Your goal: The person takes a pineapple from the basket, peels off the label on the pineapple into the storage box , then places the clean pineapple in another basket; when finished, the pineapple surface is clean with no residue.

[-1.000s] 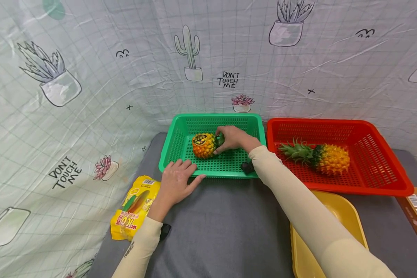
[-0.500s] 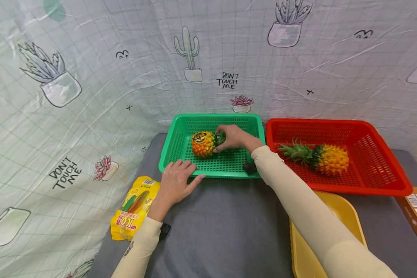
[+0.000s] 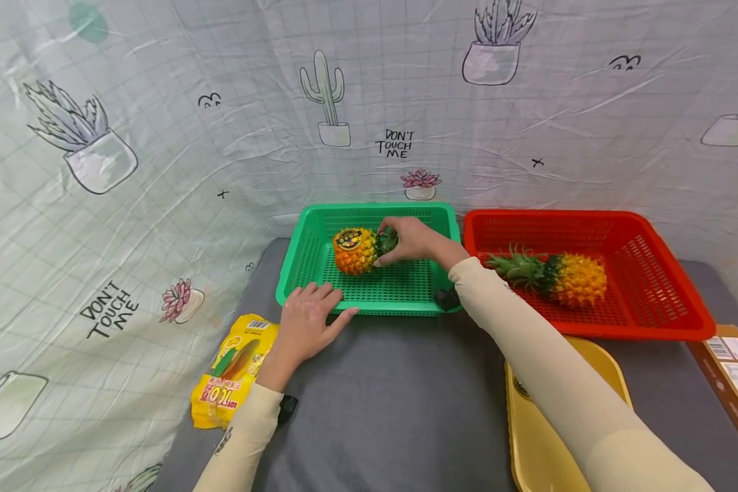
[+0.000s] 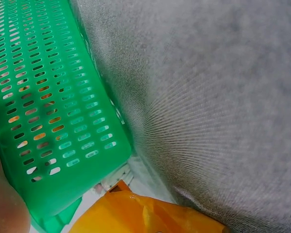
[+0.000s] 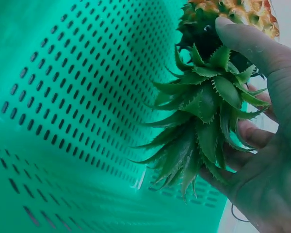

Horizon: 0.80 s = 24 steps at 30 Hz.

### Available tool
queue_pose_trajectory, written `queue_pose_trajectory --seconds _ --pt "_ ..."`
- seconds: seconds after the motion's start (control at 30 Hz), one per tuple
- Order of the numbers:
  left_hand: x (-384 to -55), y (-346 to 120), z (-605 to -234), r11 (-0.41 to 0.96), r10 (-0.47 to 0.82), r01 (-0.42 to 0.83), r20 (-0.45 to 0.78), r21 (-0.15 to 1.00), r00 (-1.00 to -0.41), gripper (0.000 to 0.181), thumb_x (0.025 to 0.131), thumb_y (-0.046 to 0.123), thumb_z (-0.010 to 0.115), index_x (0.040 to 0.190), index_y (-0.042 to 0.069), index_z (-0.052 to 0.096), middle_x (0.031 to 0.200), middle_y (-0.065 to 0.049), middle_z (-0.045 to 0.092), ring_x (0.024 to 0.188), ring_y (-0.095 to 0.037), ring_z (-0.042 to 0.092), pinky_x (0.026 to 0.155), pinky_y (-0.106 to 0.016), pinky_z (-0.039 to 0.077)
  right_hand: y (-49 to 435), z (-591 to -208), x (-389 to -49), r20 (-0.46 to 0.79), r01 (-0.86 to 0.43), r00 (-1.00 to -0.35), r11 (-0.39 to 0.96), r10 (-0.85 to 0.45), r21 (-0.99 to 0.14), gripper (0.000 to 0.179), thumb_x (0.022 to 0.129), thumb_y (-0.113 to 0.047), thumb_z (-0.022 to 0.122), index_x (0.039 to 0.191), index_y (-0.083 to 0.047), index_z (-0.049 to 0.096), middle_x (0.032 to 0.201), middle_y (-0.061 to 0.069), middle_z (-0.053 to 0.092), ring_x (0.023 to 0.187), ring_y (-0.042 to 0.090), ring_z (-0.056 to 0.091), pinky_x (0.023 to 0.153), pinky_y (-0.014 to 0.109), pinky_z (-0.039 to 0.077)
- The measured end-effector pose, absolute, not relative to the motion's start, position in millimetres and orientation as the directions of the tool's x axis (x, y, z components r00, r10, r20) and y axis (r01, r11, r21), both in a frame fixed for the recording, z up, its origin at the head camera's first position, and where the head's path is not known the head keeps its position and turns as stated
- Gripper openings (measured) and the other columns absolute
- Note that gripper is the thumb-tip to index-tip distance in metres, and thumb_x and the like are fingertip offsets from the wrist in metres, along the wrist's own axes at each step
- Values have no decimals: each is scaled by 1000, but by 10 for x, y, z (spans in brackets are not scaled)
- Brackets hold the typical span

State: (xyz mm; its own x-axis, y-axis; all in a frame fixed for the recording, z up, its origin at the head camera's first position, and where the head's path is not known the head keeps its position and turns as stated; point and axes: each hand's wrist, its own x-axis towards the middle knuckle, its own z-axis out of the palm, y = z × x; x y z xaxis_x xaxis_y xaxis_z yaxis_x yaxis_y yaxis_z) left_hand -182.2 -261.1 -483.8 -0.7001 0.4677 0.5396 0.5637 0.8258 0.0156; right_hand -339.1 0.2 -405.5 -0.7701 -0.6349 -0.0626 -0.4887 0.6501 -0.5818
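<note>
A pineapple [image 3: 354, 251] with a round black label lies on its side in the green basket [image 3: 292, 273]. My right hand [image 3: 408, 240] grips it from the right, around the base of its leafy crown. In the right wrist view the thumb presses on the pineapple [image 5: 233, 10] just above the green leaves [image 5: 199, 111], with the other fingers behind the crown. My left hand [image 3: 310, 321] rests on the near left part of the basket's rim, fingers laid over it and thumb spread. Only an edge of that hand shows in the left wrist view, beside the basket's perforated wall [image 4: 53, 116].
A second pineapple [image 3: 578, 279] lies in the red basket [image 3: 670, 301] on the right. Below it, a yellow tray [image 3: 529, 437] is partly covered by my right sleeve. A yellow snack bag [image 3: 236, 369] lies left of my left arm, and a brown box [image 3: 728, 389] stands far right.
The pineapple in my right hand has risen slightly within the green basket. My left hand keeps its place on the rim. The head view has turned a little to the right.
</note>
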Motion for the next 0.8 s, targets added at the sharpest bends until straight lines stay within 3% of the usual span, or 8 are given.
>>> queue_pose_trajectory --seconds 0.17,0.47,0.8 --pt "-1832 -2625 -4846 827 471 562 533 9 -702 46 105 58 56 89 15 59 85 -1 52 71 -25 46 62 -42 38 25 -4009 -3359 -39 -506 -765 638 -643 -580 69 85 -42 90 137 -10 59 128 14 64 114 29 61 91 47 52" --pt "-1829 -2602 -4841 814 471 580 564 18 -678 36 98 48 72 90 14 61 85 -2 54 70 -25 46 60 -42 38 62 -3913 -3274 -18 -524 -761 631 -648 -573 69 85 -44 90 138 -11 59 127 13 64 113 27 62 91 46 53" --pt "-1830 -2611 -4844 821 467 571 561 12 -683 39 98 50 70 89 14 61 86 -3 56 70 -26 47 61 -43 39 99 -3742 -3129 22 -546 -761 621 -648 -562 70 84 -45 91 137 -12 60 128 10 65 114 25 61 90 44 53"
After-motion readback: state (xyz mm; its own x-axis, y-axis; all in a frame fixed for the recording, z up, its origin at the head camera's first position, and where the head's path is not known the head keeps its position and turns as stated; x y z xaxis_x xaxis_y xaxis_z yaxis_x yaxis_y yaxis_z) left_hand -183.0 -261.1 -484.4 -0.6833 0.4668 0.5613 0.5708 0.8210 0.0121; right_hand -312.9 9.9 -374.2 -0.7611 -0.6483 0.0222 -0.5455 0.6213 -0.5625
